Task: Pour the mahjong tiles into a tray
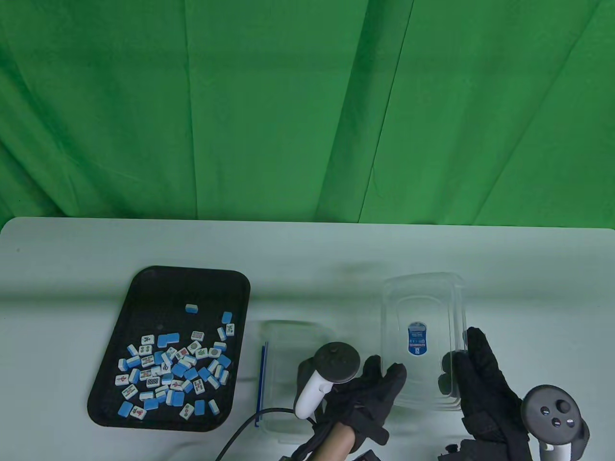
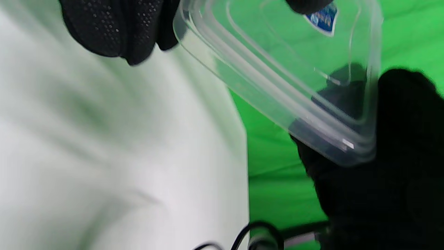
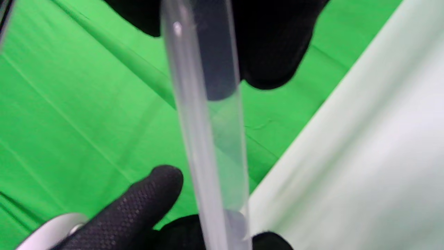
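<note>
Clear plastic box [image 1: 423, 341] | light, thin, slippery, likely flexes | left hand [image 1: 370, 389] and right hand [image 1: 480, 379] each grip a side | tiles [image 1: 175, 367] already in tray [image 1: 144, 288], desk's left front

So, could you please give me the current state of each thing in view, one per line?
Black rectangular plastic tray: flat on the table, holding the tiles.
Blue-and-white mahjong tiles: already in the tray, scattered loose.
Clear plastic container with a blue label: empty, held between both hands.
Clear plastic lid with a blue edge: off, lying on the table.
Left hand: touches the container's left edge.
Right hand: grips the container's right edge.
</note>
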Motion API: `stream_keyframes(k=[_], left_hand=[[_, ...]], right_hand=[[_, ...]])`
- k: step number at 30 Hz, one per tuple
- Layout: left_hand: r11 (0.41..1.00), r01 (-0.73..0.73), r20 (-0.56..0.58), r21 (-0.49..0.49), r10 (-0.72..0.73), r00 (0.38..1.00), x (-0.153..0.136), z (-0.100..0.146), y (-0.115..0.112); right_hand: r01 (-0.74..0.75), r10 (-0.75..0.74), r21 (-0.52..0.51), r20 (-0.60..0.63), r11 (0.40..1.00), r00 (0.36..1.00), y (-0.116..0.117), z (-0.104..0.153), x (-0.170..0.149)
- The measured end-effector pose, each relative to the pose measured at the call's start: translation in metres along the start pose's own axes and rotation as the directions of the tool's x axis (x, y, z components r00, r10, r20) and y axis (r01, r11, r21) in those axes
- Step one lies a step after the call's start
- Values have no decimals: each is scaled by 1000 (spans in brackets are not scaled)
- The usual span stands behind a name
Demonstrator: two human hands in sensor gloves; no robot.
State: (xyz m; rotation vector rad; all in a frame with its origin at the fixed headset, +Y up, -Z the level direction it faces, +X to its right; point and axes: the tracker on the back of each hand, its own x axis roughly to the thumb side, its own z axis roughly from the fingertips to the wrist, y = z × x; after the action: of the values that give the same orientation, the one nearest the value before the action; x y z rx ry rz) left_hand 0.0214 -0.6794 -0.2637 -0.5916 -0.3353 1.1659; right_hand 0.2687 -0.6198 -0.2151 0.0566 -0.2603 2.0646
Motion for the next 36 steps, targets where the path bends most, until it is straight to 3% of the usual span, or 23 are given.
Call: stream_keyframes(k=[7, 10, 15, 20, 26, 36], left_hand=[[982, 19, 147, 188, -47, 988, -4, 42, 51], [966, -8, 187, 259, -42, 981, -15, 62, 73], [928, 101, 189, 358, -178, 966, -40, 86, 101], [880, 186, 136, 437, -269, 953, -71, 97, 108], [842, 296, 53, 451, -356, 933, -103, 97, 102], [722, 516, -84, 461, -544, 835, -101, 109, 104]], right_hand=[[47, -54, 118, 59, 992, 997, 19, -4, 39], [-48, 40, 157, 50, 986, 998, 36, -7, 49], [-109, 104, 224, 33, 968, 994, 72, -15, 45], [-153, 158, 311, 11, 938, 987, 114, -17, 27], [-227, 244, 398, 9, 889, 970, 144, -9, 2], [-304, 322, 411, 28, 859, 946, 167, -5, -17]])
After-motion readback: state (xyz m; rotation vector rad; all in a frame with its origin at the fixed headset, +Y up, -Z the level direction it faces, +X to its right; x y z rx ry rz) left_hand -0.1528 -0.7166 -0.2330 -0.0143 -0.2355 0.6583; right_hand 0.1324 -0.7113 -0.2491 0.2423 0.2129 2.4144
